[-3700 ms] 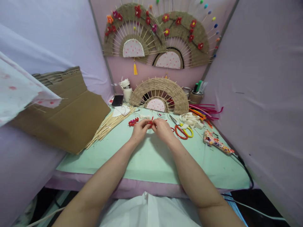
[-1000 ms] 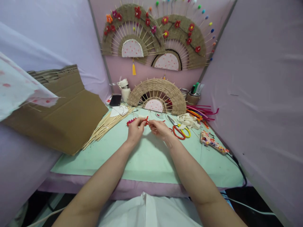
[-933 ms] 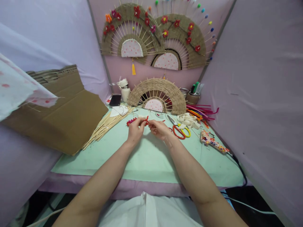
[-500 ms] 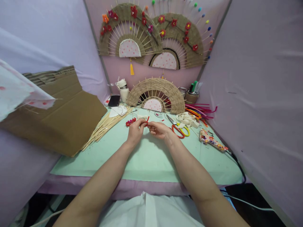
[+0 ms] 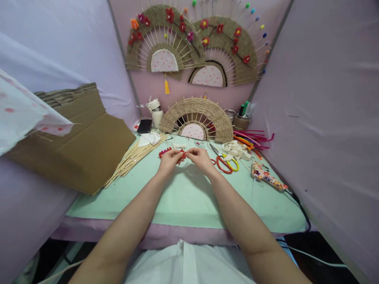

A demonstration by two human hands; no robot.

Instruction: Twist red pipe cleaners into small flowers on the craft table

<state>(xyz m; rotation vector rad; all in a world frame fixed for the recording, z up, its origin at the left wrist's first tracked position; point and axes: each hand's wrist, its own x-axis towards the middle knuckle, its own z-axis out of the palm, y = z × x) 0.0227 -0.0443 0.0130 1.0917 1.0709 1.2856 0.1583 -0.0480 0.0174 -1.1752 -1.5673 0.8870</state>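
Above the mint-green table top [image 5: 189, 205], a small red fuzzy pipe cleaner piece [image 5: 183, 155] is between my two hands. My left hand [image 5: 168, 162] is closed around it, and its fingers partly hide its shape. From the right, my right hand [image 5: 201, 159] pinches at the same red piece with thumb and forefinger. Just behind my left hand lie small red and purple pipe cleaner flowers [image 5: 164, 151]. Scissors with red and yellow handles [image 5: 225, 164] rest to the right of my right hand.
A twine-wrapped fan [image 5: 201, 105] stands at the back. Thin wooden sticks [image 5: 127, 163] and a cardboard sheet [image 5: 79, 150] are on the left. At the right are a patterned glue gun [image 5: 268, 176] with its cord, cream fabric strips [image 5: 236, 150] and coloured pipe cleaners [image 5: 260, 136].
The red end that stuck up above my left fingers no longer shows there. My right hand has turned its back upward, and its fingertips have drawn slightly apart from my left hand.
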